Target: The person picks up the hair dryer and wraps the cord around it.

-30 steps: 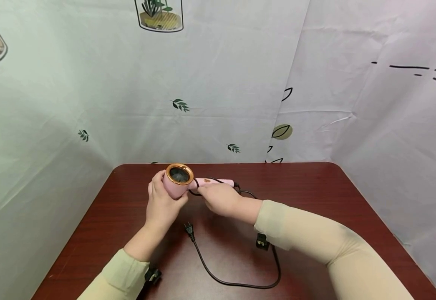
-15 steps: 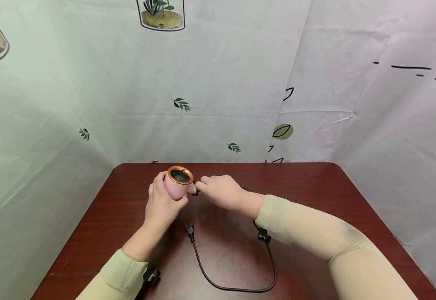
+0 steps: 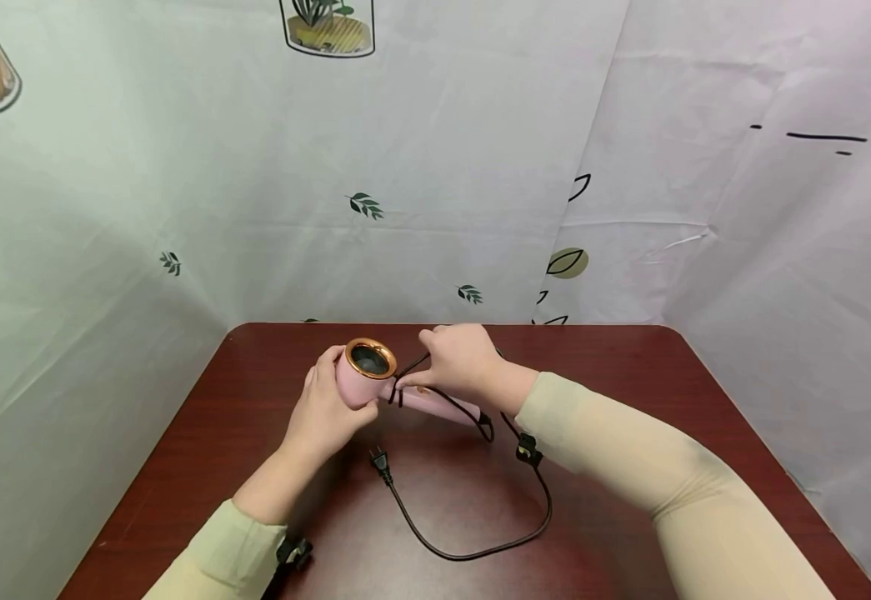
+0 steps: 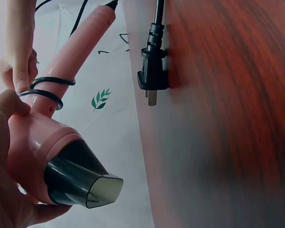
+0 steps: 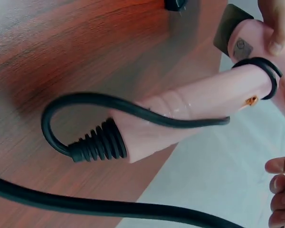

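A pink hair dryer (image 3: 363,379) with a gold-rimmed back is held above the dark red table (image 3: 630,392). My left hand (image 3: 327,398) grips its head; the dark nozzle (image 4: 80,180) points down in the left wrist view. The handle (image 3: 443,407) slants toward the near right. My right hand (image 3: 450,360) pinches the black cord (image 3: 412,367) just behind the handle, where two turns (image 4: 46,90) wrap it near the head. The cord leaves the ribbed end (image 5: 97,142) in a bend. The plug (image 3: 380,460) lies on the table.
Slack cord (image 3: 480,550) loops over the near middle of the table. Printed white cloth (image 3: 435,167) hangs close behind and along both sides. Black wrist-camera mounts (image 3: 528,450) sit on both sleeves.
The right hand has lifted back over the handle with the cord, adding a turn. The handle now shows, slanting near-right. The loop of slack on the table has shrunk.
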Tool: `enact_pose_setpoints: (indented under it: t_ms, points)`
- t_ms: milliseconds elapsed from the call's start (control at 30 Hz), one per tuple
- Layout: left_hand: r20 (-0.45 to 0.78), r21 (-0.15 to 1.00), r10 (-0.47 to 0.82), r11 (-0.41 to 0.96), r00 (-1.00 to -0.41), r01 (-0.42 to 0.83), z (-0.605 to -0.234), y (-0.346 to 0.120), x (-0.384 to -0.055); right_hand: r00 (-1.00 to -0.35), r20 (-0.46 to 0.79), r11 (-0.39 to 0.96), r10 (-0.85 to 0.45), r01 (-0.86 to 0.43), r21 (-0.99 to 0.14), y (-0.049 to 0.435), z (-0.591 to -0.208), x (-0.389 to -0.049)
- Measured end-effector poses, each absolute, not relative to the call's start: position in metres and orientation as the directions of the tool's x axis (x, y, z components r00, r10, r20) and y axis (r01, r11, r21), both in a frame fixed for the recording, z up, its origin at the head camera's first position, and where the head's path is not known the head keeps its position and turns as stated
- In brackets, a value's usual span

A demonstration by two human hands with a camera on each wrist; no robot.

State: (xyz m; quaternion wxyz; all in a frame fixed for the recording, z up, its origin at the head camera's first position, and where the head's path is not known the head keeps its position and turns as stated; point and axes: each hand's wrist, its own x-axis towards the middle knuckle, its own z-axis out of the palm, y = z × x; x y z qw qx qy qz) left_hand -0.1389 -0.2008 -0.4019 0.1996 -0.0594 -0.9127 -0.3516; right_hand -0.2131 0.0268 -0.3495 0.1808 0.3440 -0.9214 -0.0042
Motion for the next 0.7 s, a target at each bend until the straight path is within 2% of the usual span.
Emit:
enact_pose_setpoints:
  t_ms: [67,133,267,367,467,567,700]
  points:
    - [0.395,0.623,-0.024,0.742,-0.919,0.248,-0.401,-0.203,-0.139,-0.718,0.290,0.765,-0.633,-0.636,0.096,0.027,-0.347,-0.215]
    - [0.384,0.629,-0.021,0.738,-0.923,0.245,-0.401,-0.205,-0.140,-0.710,0.268,0.746,-0.651,-0.664,0.054,0.027,-0.345,-0.216]
    - [0.363,0.643,-0.016,0.728,-0.932,0.238,-0.402,-0.208,-0.141,-0.630,0.283,0.661,-0.723,-0.750,0.018,0.029,-0.341,-0.220]
    - [0.354,0.655,-0.014,0.717,-0.935,0.238,-0.402,-0.209,-0.141,-0.554,0.331,0.600,-0.764,-0.798,0.051,0.030,-0.338,-0.222]
    - [0.355,0.667,-0.020,0.706,-0.935,0.238,-0.402,-0.209,-0.141,-0.528,0.372,0.599,-0.764,-0.794,0.102,0.032,-0.337,-0.221]
    - [0.363,0.677,-0.029,0.695,-0.931,0.242,-0.401,-0.209,-0.140,-0.595,0.379,0.670,-0.708,-0.736,0.097,0.032,-0.337,-0.220]
    - [0.367,0.683,-0.038,0.690,-0.929,0.242,-0.401,-0.209,-0.139,-0.783,0.325,0.833,-0.531,-0.552,0.032,0.032,-0.336,-0.223]
